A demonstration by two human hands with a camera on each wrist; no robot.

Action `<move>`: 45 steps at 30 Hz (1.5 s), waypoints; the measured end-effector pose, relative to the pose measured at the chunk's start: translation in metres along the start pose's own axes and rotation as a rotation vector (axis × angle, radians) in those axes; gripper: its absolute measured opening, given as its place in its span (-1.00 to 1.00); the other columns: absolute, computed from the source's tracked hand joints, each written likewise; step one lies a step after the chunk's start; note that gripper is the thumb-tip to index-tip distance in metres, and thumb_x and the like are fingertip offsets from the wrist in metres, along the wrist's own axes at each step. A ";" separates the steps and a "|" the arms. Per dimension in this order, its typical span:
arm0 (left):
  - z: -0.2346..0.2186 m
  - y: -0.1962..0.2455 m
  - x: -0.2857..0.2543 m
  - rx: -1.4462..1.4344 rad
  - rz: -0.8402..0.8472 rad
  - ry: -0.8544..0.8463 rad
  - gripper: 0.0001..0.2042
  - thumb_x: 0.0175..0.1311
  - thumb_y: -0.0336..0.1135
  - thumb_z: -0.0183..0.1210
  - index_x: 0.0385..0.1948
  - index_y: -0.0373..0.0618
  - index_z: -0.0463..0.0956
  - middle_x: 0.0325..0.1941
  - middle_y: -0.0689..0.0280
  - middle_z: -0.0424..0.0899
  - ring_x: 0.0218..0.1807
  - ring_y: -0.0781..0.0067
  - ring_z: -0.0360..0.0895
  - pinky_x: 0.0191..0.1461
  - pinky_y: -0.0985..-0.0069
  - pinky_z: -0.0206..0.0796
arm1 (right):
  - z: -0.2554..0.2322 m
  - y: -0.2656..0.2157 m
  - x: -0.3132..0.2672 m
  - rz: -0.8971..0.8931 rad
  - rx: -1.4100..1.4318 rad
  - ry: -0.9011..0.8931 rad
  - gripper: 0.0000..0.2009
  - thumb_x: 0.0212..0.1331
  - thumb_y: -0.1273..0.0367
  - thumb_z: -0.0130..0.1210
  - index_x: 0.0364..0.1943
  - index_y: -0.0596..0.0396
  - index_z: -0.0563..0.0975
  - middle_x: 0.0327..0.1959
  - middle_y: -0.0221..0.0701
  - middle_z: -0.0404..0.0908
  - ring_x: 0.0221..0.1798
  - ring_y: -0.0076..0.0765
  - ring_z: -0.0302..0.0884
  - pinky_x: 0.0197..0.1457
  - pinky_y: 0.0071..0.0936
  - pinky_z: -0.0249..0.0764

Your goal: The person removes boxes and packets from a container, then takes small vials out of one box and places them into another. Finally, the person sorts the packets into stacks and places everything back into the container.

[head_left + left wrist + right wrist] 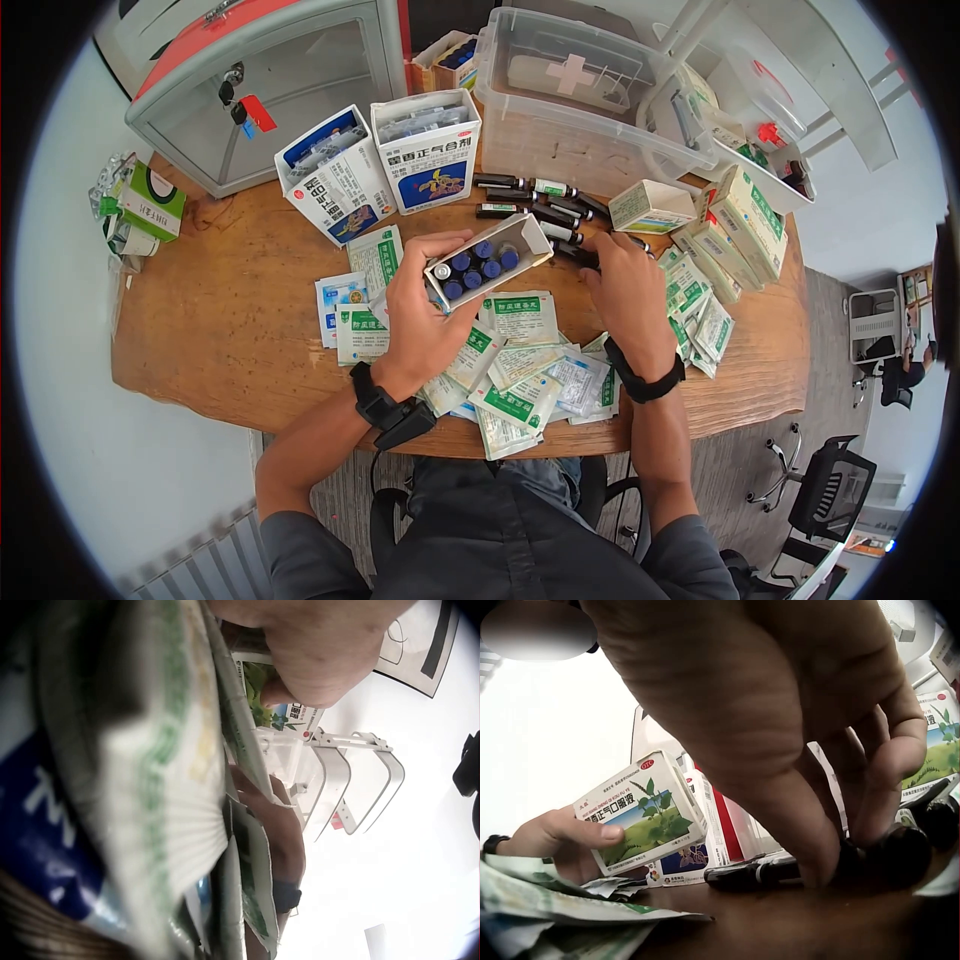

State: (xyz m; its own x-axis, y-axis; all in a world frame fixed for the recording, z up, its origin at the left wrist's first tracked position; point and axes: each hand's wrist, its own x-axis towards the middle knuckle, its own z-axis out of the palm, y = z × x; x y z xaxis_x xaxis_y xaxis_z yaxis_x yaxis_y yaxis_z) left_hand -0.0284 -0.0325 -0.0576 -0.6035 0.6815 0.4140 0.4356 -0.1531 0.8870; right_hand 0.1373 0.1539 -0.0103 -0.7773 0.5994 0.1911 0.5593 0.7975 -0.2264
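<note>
My left hand (428,335) grips a small open carton (540,240), tilted, with several blue-capped vials (471,267) and a pale-topped one standing inside. In the right wrist view the fingers of that hand (562,840) hold the carton (641,817), its green leafy face showing. My right hand (635,300) reaches down among dark vials (560,215) lying on the table. Its thumb and fingers (844,859) close around a dark vial, partly hidden, beside other vials (757,871). In the left wrist view, sachets (165,780) cover much of the left hand's surroundings.
Green-and-white sachets (515,400) spread along the wooden table's (220,330) front. Two larger open cartons (425,150) stand behind the left hand. A clear plastic bin (570,130) and a grey-framed cabinet (270,100) line the back. More boxes (745,225) stand right.
</note>
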 end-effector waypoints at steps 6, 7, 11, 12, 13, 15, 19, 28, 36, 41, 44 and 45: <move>0.001 0.000 0.000 -0.006 0.001 0.005 -0.56 0.27 -0.62 0.38 0.11 -0.27 0.37 0.29 0.00 0.59 0.28 0.31 0.63 0.34 0.39 0.54 | -0.001 0.002 0.002 -0.036 0.106 0.026 -0.75 0.13 0.47 0.38 -0.09 0.13 0.68 -0.20 -0.20 0.73 -0.14 0.03 0.71 -0.07 -0.10 0.60; 0.000 0.000 0.000 -0.004 -0.003 -0.001 -0.56 0.27 -0.62 0.38 0.11 -0.27 0.37 0.29 0.00 0.59 0.28 0.31 0.63 0.34 0.39 0.53 | -0.003 0.002 0.003 -0.038 0.107 0.025 -0.75 0.13 0.47 0.38 -0.09 0.13 0.68 -0.20 -0.20 0.73 -0.14 0.03 0.71 -0.07 -0.10 0.60; 0.000 0.003 0.001 -0.002 -0.004 -0.014 -0.56 0.26 -0.63 0.38 0.11 -0.28 0.38 0.29 0.01 0.59 0.29 0.32 0.63 0.35 0.38 0.53 | -0.026 -0.010 0.006 -0.089 0.373 0.163 -0.75 0.16 0.48 0.40 -0.08 0.15 0.67 -0.21 -0.22 0.69 -0.21 -0.10 0.68 -0.13 -0.20 0.58; 0.000 0.003 0.001 -0.002 -0.005 -0.013 -0.56 0.26 -0.63 0.38 0.11 -0.28 0.38 0.29 0.01 0.59 0.29 0.32 0.63 0.35 0.38 0.53 | -0.030 -0.015 0.006 -0.081 0.463 0.240 -0.77 0.17 0.49 0.41 -0.09 0.16 0.67 -0.23 -0.24 0.69 -0.25 -0.18 0.66 -0.16 -0.26 0.56; 0.001 0.002 0.001 -0.008 -0.019 -0.015 -0.55 0.25 -0.65 0.37 0.11 -0.28 0.38 0.28 0.01 0.59 0.29 0.32 0.63 0.35 0.38 0.53 | -0.033 -0.020 0.005 -0.081 0.463 0.239 -0.77 0.17 0.49 0.41 -0.09 0.16 0.67 -0.23 -0.24 0.69 -0.25 -0.18 0.66 -0.16 -0.26 0.56; 0.001 0.001 0.000 -0.015 -0.033 -0.019 -0.55 0.24 -0.67 0.37 0.11 -0.28 0.38 0.28 0.02 0.59 0.29 0.31 0.63 0.36 0.38 0.53 | -0.034 -0.027 0.003 -0.123 0.580 0.477 -0.77 0.14 0.53 0.44 -0.12 0.17 0.67 -0.26 -0.27 0.68 -0.29 -0.29 0.63 -0.22 -0.37 0.55; 0.001 0.004 0.001 -0.016 -0.014 -0.021 -0.52 0.19 -0.72 0.36 0.12 -0.27 0.39 0.26 0.03 0.59 0.30 0.28 0.64 0.38 0.38 0.52 | -0.036 -0.032 -0.004 -0.222 0.623 0.579 -0.73 0.07 0.55 0.50 -0.14 0.16 0.68 -0.25 -0.30 0.69 -0.30 -0.32 0.63 -0.27 -0.41 0.55; 0.004 0.006 0.000 -0.003 0.016 -0.032 -0.52 0.16 -0.73 0.37 0.10 -0.27 0.42 0.25 0.02 0.61 0.28 0.26 0.64 0.35 0.38 0.51 | -0.019 -0.044 -0.003 -0.371 0.410 0.514 -0.69 -0.01 0.47 0.55 -0.16 0.10 0.69 -0.26 -0.36 0.71 -0.29 -0.24 0.66 -0.29 -0.34 0.57; 0.003 0.009 0.001 0.040 0.044 -0.025 -0.53 0.13 -0.69 0.41 0.08 -0.27 0.44 0.24 0.00 0.64 0.26 0.21 0.65 0.32 0.33 0.51 | -0.008 -0.053 -0.004 -0.439 0.269 0.613 -0.73 0.06 0.45 0.50 -0.15 0.10 0.70 -0.21 -0.40 0.73 -0.28 -0.25 0.67 -0.29 -0.34 0.59; 0.004 0.011 0.001 0.089 0.094 -0.030 -0.50 0.08 -0.70 0.41 0.07 -0.28 0.45 0.23 -0.02 0.67 0.25 0.16 0.67 0.31 0.34 0.50 | 0.000 -0.055 -0.007 -0.410 0.310 0.568 -0.74 0.08 0.45 0.49 -0.13 0.09 0.71 -0.24 -0.40 0.75 -0.34 -0.24 0.70 -0.33 -0.32 0.59; 0.003 0.014 0.001 0.090 0.075 -0.033 -0.50 0.06 -0.71 0.41 0.07 -0.27 0.46 0.23 -0.01 0.68 0.24 0.14 0.68 0.31 0.34 0.50 | 0.000 -0.056 -0.009 -0.366 0.320 0.521 -0.77 0.12 0.45 0.46 -0.13 0.08 0.70 -0.27 -0.39 0.76 -0.39 -0.21 0.71 -0.37 -0.32 0.58; 0.003 0.014 0.001 0.090 0.075 -0.033 -0.50 0.06 -0.71 0.41 0.07 -0.27 0.46 0.23 -0.01 0.68 0.24 0.14 0.68 0.31 0.34 0.50 | -0.001 -0.057 -0.009 -0.368 0.304 0.510 -0.79 0.16 0.46 0.43 -0.13 0.08 0.69 -0.29 -0.38 0.76 -0.42 -0.20 0.72 -0.39 -0.32 0.58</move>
State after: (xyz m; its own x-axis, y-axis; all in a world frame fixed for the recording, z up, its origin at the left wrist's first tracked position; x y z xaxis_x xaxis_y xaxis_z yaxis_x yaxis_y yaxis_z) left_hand -0.0205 -0.0319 -0.0457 -0.5458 0.6937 0.4700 0.5378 -0.1401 0.8313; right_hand 0.1125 0.1035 0.0013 -0.6271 0.3106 0.7143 0.1224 0.9449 -0.3035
